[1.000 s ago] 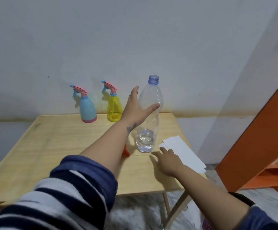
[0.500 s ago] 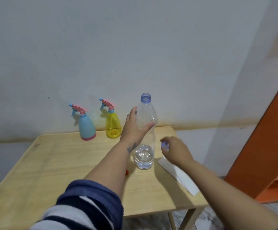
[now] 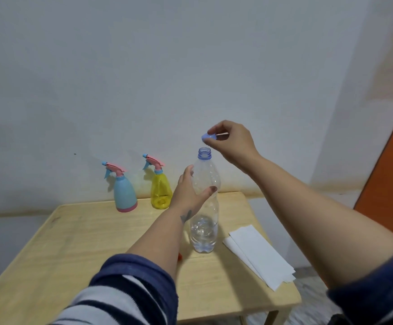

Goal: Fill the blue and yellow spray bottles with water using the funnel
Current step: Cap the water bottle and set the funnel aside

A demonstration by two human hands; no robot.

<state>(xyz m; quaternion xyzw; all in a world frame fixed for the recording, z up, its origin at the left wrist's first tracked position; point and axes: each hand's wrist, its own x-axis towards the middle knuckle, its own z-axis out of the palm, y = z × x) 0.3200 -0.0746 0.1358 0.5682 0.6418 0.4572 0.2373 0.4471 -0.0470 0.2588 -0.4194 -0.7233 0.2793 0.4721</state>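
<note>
- The blue spray bottle [image 3: 123, 193] and yellow spray bottle [image 3: 159, 193] stand side by side at the table's [image 3: 62, 242] far edge, against the wall, pink trigger heads screwed on.
- At about 4 o'clock from them stands a clear water bottle [image 3: 205, 207], mouth uncovered, with only a little water at the bottom.
- The left hand [image 3: 189, 193] is wrapped around its upper body, steadying it.
- The right hand [image 3: 231, 141] pinches the blue cap [image 3: 208, 137] in its fingertips, just above the mouth at 12 o'clock.
- A sliver of orange [image 3: 179, 256] shows at the water bottle's 8 o'clock, mostly hidden by the forearm; possibly the funnel.
- Folded white paper [image 3: 258, 254] lies at its 3 o'clock.
- Judgement: with the cap poised over the neck, the capping of the water bottle seems in hand; next calls for lowering it squarely onto the threads and twisting.
</note>
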